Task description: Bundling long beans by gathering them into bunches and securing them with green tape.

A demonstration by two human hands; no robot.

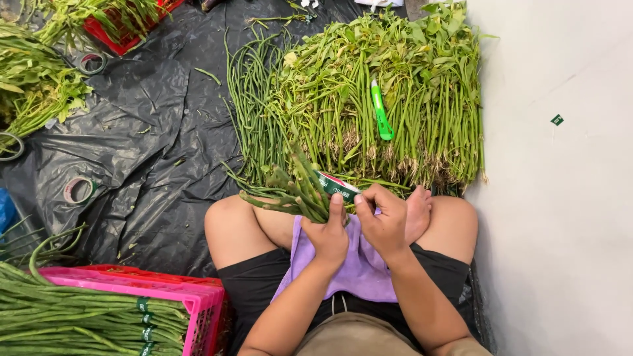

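Fingers (337, 209) of the left hand (328, 238) are clenched around a bundle of long green beans (290, 191), gripping it near one end so that the rest fans out up and to the left over the person's bare knee. Beside it, the right hand (384, 221) pinches a strip of green and red tape (337, 185) against the same end of the bundle, thumb and fingertips closed on it. Both hands sit above a purple cloth (361, 267) spread across the lap. Ahead of the knees, on the black plastic sheet (151, 138) covering the floor, lies a big heap of leafy green stalks (422, 99) against the sheet's right edge, with a green utility knife (380, 111) resting on top. Loose long beans (250, 105) lie just left of that heap. A tape roll (79, 190) lies near the sheet's left edge. At the lower left corner, a pink crate (198, 306) holds banded bean bundles (86, 323).
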